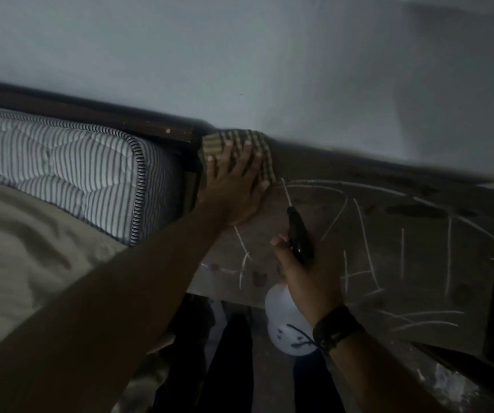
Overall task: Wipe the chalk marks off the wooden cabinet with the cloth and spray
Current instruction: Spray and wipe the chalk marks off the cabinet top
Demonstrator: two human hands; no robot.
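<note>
The left hand (233, 186) lies flat with fingers spread and straight, pressing a checked cloth (239, 150) onto the far left corner of the wooden cabinet (388, 234) top. The cloth sits hard against the pale wall (269, 70) at its far edge and reaches the cabinet's left edge, where a dark wooden bed frame (150, 126) and a striped mattress (76, 171) stand just beside it; little room shows on that side.

The right hand (305, 272) is curled round the neck of a spray bottle (287, 326), its black trigger head (299, 236) pointing toward the wall and its white body hanging out past the cabinet's near edge. The two hands are apart, the right nearer the person and a little to the right of the left.

White chalk marks (367, 242) run over most of the top: long arcs near the far side, straight strokes and crossed lines across the middle and right, and a few short strokes between the two hands. The broad stretch of the top to the right of both hands is open surface as far as its right edge. A dark wristband (335, 329) circles the right wrist. A tan bedsheet (16, 248) covers the bed at left.
</note>
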